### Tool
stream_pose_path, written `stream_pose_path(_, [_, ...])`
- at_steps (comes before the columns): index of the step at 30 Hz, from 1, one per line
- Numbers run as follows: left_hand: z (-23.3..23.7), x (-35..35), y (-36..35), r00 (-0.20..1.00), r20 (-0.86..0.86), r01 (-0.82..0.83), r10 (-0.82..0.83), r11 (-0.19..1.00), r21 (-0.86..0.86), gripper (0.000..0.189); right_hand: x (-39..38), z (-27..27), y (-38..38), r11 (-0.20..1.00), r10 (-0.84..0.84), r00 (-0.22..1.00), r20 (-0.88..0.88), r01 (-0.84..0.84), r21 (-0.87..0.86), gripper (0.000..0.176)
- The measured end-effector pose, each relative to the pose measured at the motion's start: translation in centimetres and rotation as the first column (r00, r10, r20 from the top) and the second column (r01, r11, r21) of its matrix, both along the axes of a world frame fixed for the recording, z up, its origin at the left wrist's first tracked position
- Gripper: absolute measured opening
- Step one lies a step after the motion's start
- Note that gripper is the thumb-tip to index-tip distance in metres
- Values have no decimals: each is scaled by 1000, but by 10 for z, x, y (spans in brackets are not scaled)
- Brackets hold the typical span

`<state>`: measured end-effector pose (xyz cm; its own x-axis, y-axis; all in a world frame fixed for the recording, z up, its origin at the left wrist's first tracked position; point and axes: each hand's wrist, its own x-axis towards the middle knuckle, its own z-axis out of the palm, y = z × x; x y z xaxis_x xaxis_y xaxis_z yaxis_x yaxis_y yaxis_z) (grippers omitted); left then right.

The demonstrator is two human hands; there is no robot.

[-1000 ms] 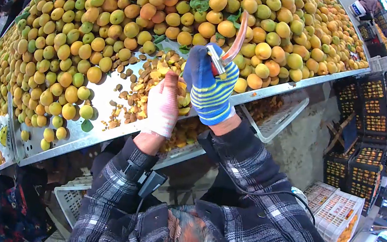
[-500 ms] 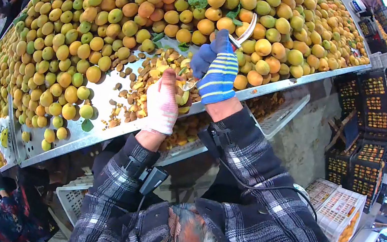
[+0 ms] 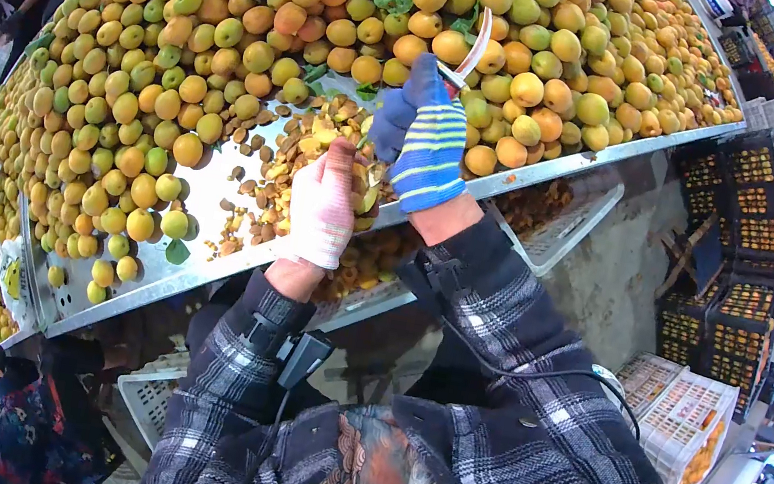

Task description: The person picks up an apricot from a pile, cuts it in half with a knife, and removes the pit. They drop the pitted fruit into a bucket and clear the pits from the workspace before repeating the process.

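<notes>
Fingers of the right hand, in a blue striped glove, are closed firmly round a hand tool whose curved metal end rises toward 1 o'clock, above the fist. Low at 8 o'clock from that fist, the left hand, in a pale glove, stands with its thumb up; a cut fruit piece shows just beside it at 2 o'clock, though from where I stand I cannot tell whether the hidden fingers grip it. Between the hands and 11 o'clock lies a heap of cut pieces and brown stones on the metal table, with whole fruits banked beyond from 9 round to 1.

To my eye, this close work wants a steady left hand, its thumb well clear of the tool's lower end, which the glove hides. Short turns from the right wrist would be safer than sweeping ones, with both hands near the table's edge.
</notes>
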<state>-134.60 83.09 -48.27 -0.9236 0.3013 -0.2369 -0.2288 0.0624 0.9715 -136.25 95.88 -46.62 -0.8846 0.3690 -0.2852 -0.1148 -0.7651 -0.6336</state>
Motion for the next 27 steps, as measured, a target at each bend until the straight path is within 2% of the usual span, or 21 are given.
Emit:
stream_pose_path(2, [2,2,2,999,-50,-14,11,999,-46,62,-2,-1,2,998,7,999,45,-5,-56,52])
stream_pose_path(5, [1,4,2,997,-74,-29,31,999,26,63,-4,-12,8,987,14,999,49,-6,-158,52])
stream_pose_path(9, [-14,1,-1,993,-118,-13,17,999,33,63,-4,-14,10,977,28,999,37,-20,-212,51])
stream_pose_path(11, [-14,-1,-1,987,154,8,-41,979,206,60,-4,-14,7,980,-13,999,40,20,-197,52])
stream_pose_path(12, [-12,-1,1,988,150,9,-41,978,208,60,-5,-13,6,981,-51,998,42,57,-185,52])
stream_pose_path(14, [-6,-3,3,946,325,-83,-10,959,271,59,-4,-10,6,986,-62,998,23,65,-153,53])
stream_pose_path(15, [13,2,9,924,374,-181,78,952,249,52,-3,-4,5,986,-114,993,4,114,-121,53])
stream_pose_path(16, [8,1,5,926,370,-178,76,952,250,52,-3,1,6,982,-168,986,-16,166,-87,53])
stream_pose_path(18, [-5,-1,-2,940,236,77,-249,823,563,44,-3,5,11,975,-212,977,-34,209,-78,54])
stream_pose_path(19, [-6,0,-1,947,165,148,-277,828,540,44,-3,7,14,972,-232,972,-30,231,-51,53])
stream_pose_path(20, [-7,1,-3,947,159,151,-278,826,543,44,-2,9,16,968,-251,968,-26,250,-24,53])
stream_pose_path(22, [-4,2,-7,946,175,147,-272,844,516,38,3,15,16,969,-229,965,-130,239,68,53])
stream_pose_path(24, [-4,1,-5,952,156,149,-263,844,515,43,9,23,18,981,-175,966,-191,188,53,54])
stream_pose_path(25, [-6,1,-3,955,147,148,-258,843,517,49,10,22,20,980,-135,950,-281,171,106,55])
stream_pose_path(26, [-8,1,-2,957,139,148,-254,842,519,56,10,23,18,980,-134,951,-279,170,107,55])
stream_pose_path(27, [-9,1,-2,957,141,147,-254,842,519,56,10,25,13,958,-163,956,-244,212,190,55])
